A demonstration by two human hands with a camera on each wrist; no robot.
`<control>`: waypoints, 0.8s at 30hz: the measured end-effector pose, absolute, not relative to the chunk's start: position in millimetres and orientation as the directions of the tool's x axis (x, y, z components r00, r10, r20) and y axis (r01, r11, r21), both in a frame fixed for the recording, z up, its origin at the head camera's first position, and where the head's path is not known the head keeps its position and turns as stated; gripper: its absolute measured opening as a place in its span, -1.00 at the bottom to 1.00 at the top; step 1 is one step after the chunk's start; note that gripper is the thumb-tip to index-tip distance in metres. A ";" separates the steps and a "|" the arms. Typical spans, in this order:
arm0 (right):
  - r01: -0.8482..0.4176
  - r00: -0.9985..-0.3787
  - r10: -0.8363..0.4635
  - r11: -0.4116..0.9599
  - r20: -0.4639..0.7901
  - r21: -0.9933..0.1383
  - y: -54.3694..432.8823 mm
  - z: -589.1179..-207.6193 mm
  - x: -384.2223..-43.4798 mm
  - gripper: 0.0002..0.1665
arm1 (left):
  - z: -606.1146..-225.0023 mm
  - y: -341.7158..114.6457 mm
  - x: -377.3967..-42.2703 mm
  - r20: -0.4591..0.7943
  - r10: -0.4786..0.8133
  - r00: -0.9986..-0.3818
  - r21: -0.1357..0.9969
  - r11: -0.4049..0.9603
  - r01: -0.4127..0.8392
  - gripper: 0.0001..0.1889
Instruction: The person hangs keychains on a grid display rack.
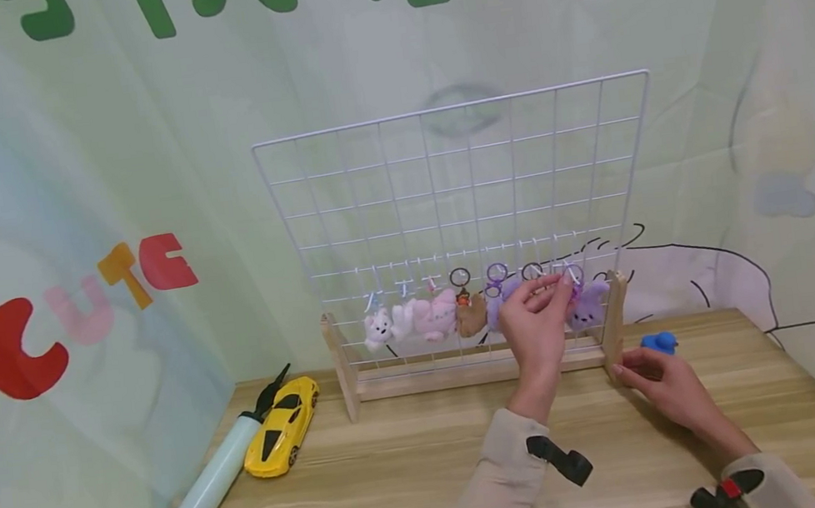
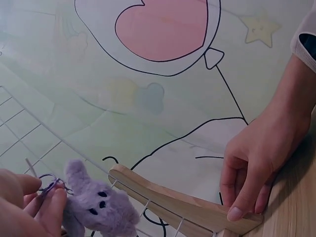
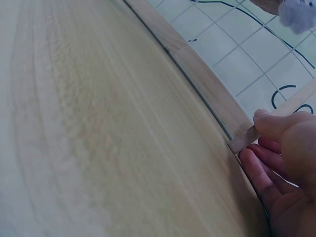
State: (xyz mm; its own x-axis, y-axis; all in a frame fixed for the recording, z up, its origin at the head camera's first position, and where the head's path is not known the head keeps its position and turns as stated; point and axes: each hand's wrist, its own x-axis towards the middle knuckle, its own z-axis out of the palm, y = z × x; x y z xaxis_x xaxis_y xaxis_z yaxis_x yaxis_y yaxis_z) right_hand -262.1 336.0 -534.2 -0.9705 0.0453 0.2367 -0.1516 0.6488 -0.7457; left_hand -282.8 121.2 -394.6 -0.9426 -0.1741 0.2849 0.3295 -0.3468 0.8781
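Observation:
A white wire grid rack (image 1: 547, 90) with wooden supports stands on the table. Along its lower hooks hang several plush keychains, among them a white one (image 1: 378, 328), a pink one (image 1: 436, 316) and a brown one (image 1: 471, 316). My left hand (image 1: 537, 331) pinches the ring of a purple plush keychain (image 2: 106, 210) beside a hook at the rack's right end. Part of the purple plush row behind that hand is hidden. Low at the right, my right hand (image 1: 664, 388) holds the foot of the wooden side support (image 3: 242, 140) between thumb and fingers.
A yellow toy car (image 1: 284, 427) and a pale cylindrical pump (image 1: 221, 472) with a black tip lie at the table's left. Just behind my right hand is a small blue object (image 1: 659, 342). Printed cloth walls (image 1: 238, 223) surround the wooden table (image 1: 402, 472).

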 end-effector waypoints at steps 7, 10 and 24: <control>-0.158 -0.970 0.040 0.646 0.240 -0.747 335.1 -535.4 -261.7 -0.56 | -400.2 116.2 -282.6 0.348 -0.175 -0.921 0.890 -0.248 0.383 -0.81; -0.166 -0.969 0.036 0.642 0.246 -0.748 335.2 -536.1 -261.2 -0.56 | -404.1 112.9 -279.4 0.396 -0.165 -0.903 0.881 -0.209 0.425 -0.78; -0.150 -0.970 0.049 0.654 0.240 -0.742 338.7 -540.0 -259.6 -0.52 | -461.3 62.3 -241.8 0.618 0.132 -0.775 0.721 0.298 0.626 -0.78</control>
